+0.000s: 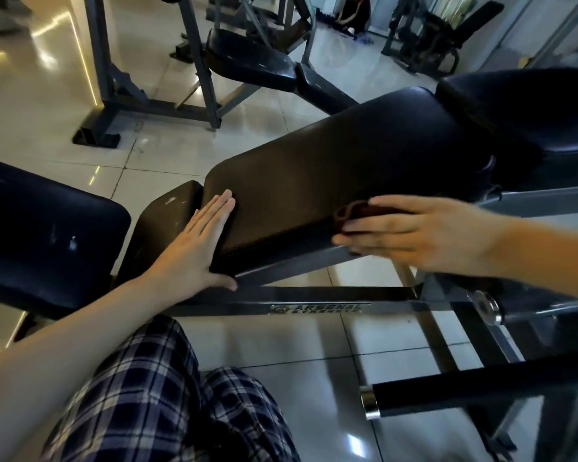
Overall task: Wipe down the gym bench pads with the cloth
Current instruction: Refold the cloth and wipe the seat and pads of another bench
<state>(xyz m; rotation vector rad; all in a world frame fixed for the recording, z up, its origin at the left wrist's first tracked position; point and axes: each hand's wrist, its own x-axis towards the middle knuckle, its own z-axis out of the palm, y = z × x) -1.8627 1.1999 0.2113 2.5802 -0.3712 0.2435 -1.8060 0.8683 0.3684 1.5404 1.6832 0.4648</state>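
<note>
A long dark bench pad (331,161) slopes up from lower left to upper right across the middle of the view. My left hand (194,248) lies flat with straight fingers on the pad's lower left corner, thumb under its edge. My right hand (411,231) presses a dark brown cloth (357,210) against the pad's near edge; the fingers are stretched out over the cloth and blurred. A smaller pad (167,211) sits just left of the long one. Another black pad (531,108) joins at the upper right.
A second black bench pad (47,235) stands at the left. The bench's steel frame (317,306) runs below the pad, with a black padded roller (481,385) at lower right. Other gym machines (247,61) stand behind on the tiled floor. My checked trousers (154,401) fill the bottom.
</note>
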